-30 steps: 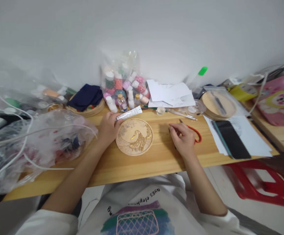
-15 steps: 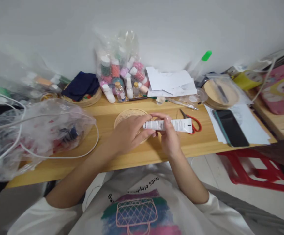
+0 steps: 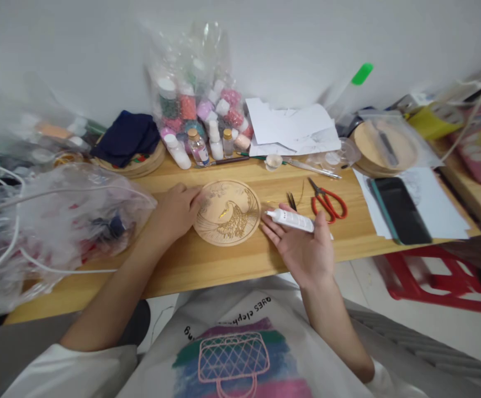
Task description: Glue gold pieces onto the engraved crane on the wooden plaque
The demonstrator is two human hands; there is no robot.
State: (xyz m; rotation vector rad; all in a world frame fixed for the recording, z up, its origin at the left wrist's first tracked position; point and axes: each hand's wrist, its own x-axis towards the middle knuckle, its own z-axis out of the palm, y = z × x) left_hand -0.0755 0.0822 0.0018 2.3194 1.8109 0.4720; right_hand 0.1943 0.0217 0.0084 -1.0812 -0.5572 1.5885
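A round wooden disc [image 3: 226, 215], engraved with a bird-like design and bearing a small gold patch, lies flat on the table. My left hand [image 3: 176, 213] is at its left rim, fingers bent together and touching the edge. To the disc's right, my right hand [image 3: 308, 257] is turned palm up. Across its fingers lies a white squeeze tube [image 3: 293, 220], its bare nozzle pointing left toward the disc and its tail near the thumb. Close behind the tube are a small black pronged item [image 3: 291, 201] and red-handled scissors [image 3: 320, 192].
Bagged jars [image 3: 188, 105] and small bottles [image 3: 199, 149] stand at the back. Paper sheets [image 3: 290, 130] lean by the wall. A phone [image 3: 401, 210] rests at right on more paper. A plastic bag [image 3: 70, 215] and white cable fill the left side.
My hands have moved apart: the left to the disc's left rim, the right turned palm up. The tube has swung round, its nozzle now showing on the left. The disc is uncovered.
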